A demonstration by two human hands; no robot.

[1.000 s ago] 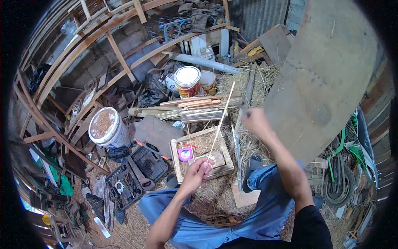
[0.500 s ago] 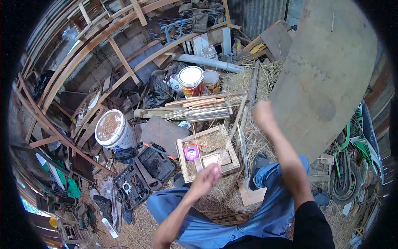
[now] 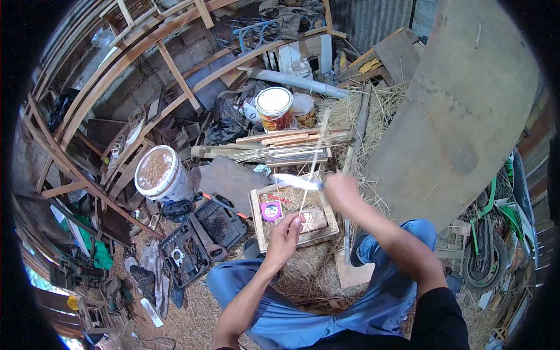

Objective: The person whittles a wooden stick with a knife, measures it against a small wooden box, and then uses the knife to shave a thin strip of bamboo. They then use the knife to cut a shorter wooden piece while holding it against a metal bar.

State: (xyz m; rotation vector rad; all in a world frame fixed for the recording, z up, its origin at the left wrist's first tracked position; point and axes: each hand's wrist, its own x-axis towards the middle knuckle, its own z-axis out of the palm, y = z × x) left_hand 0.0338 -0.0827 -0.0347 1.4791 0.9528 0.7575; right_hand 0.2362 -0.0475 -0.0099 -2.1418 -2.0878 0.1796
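Observation:
My left hand (image 3: 284, 236) is closed around the lower end of a thin pale wooden stick (image 3: 315, 157), which slants upward and away. In my right hand (image 3: 343, 192) is a knife (image 3: 297, 181), its bright blade pointing left and crossing the stick in this view. Both hands are over a low wooden tray (image 3: 255, 217) with straw and shavings in it. A pink tape measure (image 3: 270, 211), a red pencil (image 3: 280, 199) and a pale wood block (image 3: 315, 220) lie in the tray, beside my left hand.
An open tool case (image 3: 219, 230) lies left of the tray, near a white bucket of shavings (image 3: 156, 170). Wood strips (image 3: 286, 140) and a lidded paint bucket (image 3: 274, 108) stand beyond. A large board (image 3: 455, 111) leans at right, near a motorbike wheel (image 3: 487, 256).
My right hand has come down and left, bringing the knife to the stick. My left hand has moved slightly up and left. The view has shifted a little.

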